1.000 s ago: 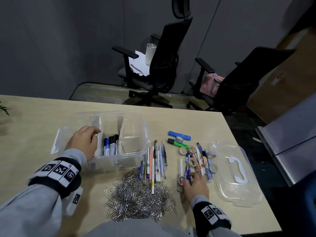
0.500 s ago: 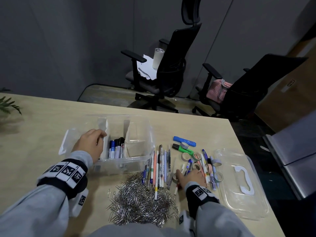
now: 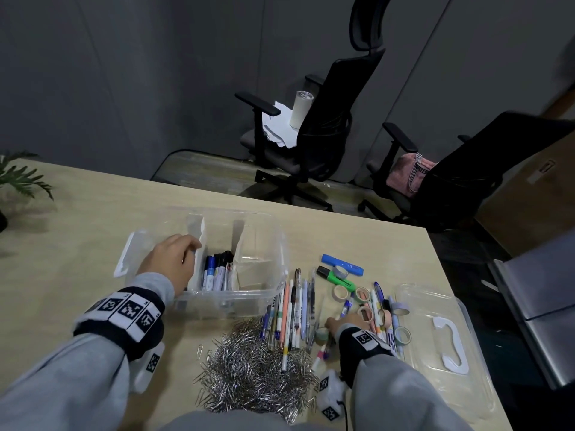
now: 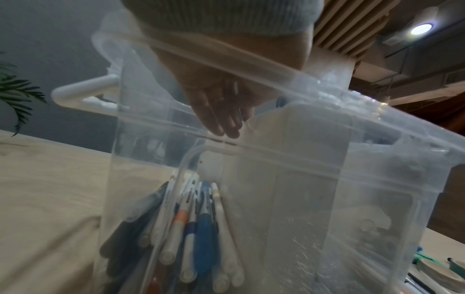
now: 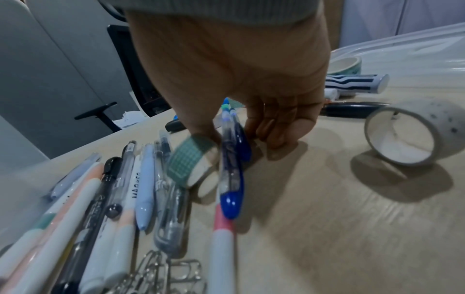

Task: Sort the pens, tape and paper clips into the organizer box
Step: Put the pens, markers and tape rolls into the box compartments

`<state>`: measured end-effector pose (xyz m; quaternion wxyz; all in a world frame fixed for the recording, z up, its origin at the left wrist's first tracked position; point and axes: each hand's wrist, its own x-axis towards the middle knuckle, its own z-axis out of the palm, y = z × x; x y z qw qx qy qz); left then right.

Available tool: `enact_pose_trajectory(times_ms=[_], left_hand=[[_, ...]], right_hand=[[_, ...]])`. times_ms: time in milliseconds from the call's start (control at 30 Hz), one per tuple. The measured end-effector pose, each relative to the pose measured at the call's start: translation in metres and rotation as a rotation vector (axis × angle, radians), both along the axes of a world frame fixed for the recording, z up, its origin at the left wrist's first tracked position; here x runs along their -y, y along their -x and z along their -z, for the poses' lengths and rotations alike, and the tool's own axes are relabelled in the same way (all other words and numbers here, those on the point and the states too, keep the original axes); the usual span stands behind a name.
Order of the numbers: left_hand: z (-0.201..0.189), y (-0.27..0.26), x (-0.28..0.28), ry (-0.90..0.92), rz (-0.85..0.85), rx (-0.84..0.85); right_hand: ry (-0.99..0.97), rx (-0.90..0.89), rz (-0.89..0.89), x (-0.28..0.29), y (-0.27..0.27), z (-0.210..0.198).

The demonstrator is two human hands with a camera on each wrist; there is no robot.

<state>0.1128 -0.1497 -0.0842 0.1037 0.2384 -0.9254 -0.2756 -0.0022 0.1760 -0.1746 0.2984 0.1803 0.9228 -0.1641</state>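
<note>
The clear organizer box point(image 3: 273, 231) stands on the table with several markers point(image 3: 216, 272) upright in its middle compartment. My left hand point(image 3: 172, 262) rests in the left compartment, fingers point(image 4: 221, 119) straight against the divider. To the box's right lies a row of loose pens point(image 3: 292, 312), and tape rolls point(image 3: 362, 295) lie scattered further right. A heap of paper clips point(image 3: 252, 371) sits in front of the box. My right hand point(image 3: 343, 321) pinches blue pens point(image 5: 230, 175) between thumb and fingers, low over the table. A green checked tape roll point(image 5: 192, 165) touches the thumb.
The box's clear lid point(image 3: 435, 306) lies at the right table edge. A blue marker point(image 3: 342, 264) and a green highlighter point(image 3: 337, 278) lie behind the tapes. A speckled white tape roll point(image 5: 400, 135) stands right of my hand. A plant point(image 3: 18, 178) is far left, office chairs point(image 3: 323, 129) beyond the table.
My right hand shifted left from the tape cluster toward the pen row and closed on blue pens. The left hand stayed in the box.
</note>
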Motion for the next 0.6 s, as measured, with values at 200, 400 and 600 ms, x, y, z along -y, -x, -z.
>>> enact_pose_trajectory(times_ms=[200,400,600], left_hand=[[0.000,0.000,0.001,0.001,-0.002,0.004],[0.002,0.000,0.002,0.015,0.007,0.003],[0.005,0.001,0.004,0.059,0.029,-0.040]], right_hand=[[-0.027,0.003,-0.097,0.005,-0.007,-0.001],[-0.057,-0.012,-0.372,-0.006,-0.016,-0.020],[0.450,-0.362,0.260,-0.020,-0.008,-0.058]])
